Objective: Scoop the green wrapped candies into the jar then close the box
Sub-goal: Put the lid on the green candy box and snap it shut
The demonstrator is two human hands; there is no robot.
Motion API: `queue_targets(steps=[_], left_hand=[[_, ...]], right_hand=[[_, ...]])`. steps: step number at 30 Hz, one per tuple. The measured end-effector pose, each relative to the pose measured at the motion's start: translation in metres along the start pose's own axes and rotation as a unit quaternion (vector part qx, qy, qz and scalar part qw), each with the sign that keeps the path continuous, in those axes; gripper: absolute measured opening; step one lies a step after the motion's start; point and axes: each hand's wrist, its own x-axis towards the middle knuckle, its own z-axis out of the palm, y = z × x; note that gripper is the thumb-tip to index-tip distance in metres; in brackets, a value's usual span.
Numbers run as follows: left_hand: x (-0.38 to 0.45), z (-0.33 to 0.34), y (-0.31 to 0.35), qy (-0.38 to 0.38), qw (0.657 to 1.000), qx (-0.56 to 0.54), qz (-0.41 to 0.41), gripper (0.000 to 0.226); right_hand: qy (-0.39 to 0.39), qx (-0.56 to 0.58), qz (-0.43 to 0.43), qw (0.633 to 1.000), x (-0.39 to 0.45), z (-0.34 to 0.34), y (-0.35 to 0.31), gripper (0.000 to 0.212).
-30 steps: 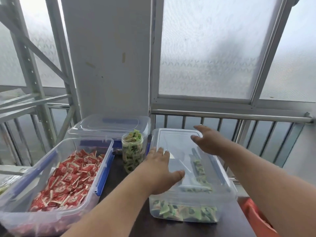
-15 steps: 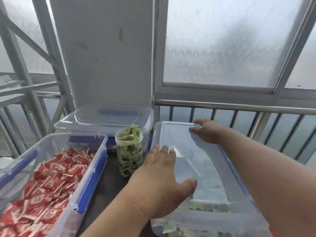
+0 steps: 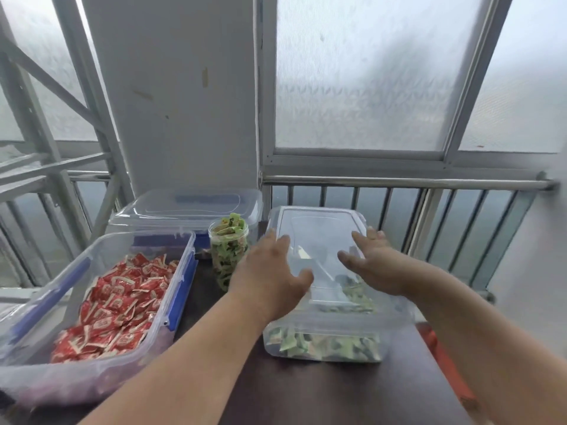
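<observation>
A clear plastic box [image 3: 325, 348] holding green wrapped candies [image 3: 322, 345] stands on the dark table, its clear lid [image 3: 319, 228] lying on top. My left hand [image 3: 273, 280] rests flat on the lid's left side with fingers straight. On the lid's right side my right hand [image 3: 371, 265] lies flat too, fingers spread. A clear jar [image 3: 228, 253], filled to the top with green candies and without a lid, stands just left of the box.
An open clear box of red wrapped candies [image 3: 116, 302] with blue clips sits at the left. Behind it stands another lidded clear box [image 3: 187, 210]. A metal railing [image 3: 399, 182] and frosted windows run behind the table [image 3: 337, 394]. Something orange lies at the right edge [image 3: 441, 357].
My right hand has come back from the lid's far edge to its right middle. My left hand stays on the lid's left side. The view has tilted.
</observation>
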Motion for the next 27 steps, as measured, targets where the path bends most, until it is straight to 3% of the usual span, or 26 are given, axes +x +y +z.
queue_targets(steps=[2,5,9,12,15,20,27], left_hand=[[-0.018,0.002,0.000,0.028,0.999,-0.001,0.018,0.087],[-0.041,0.001,-0.006,-0.081,0.995,0.041,0.044,0.098],[-0.040,-0.011,-0.005,-0.110,0.993,-0.014,0.046,0.098],[-0.055,-0.002,-0.015,-0.037,0.986,-0.152,0.052,0.090],[-0.082,0.026,-0.035,0.066,0.955,-0.288,0.028,0.090],[-0.087,0.055,-0.039,0.124,0.923,-0.364,-0.006,0.085],[-0.087,0.059,-0.040,0.131,0.923,-0.361,-0.002,0.094]], right_hand=[[0.032,0.077,-0.007,0.996,-0.053,0.013,0.012,0.072],[0.082,0.173,-0.044,0.981,-0.104,0.042,0.038,0.080],[0.139,0.268,-0.055,0.952,-0.106,0.060,0.042,0.078],[0.157,0.409,-0.082,0.895,-0.108,0.075,0.039,0.079],[0.153,0.496,-0.128,0.845,-0.120,0.099,0.042,0.075],[0.185,0.498,-0.135,0.836,-0.115,0.108,0.049,0.072],[0.203,0.498,-0.116,0.835,-0.113,0.113,0.048,0.069]])
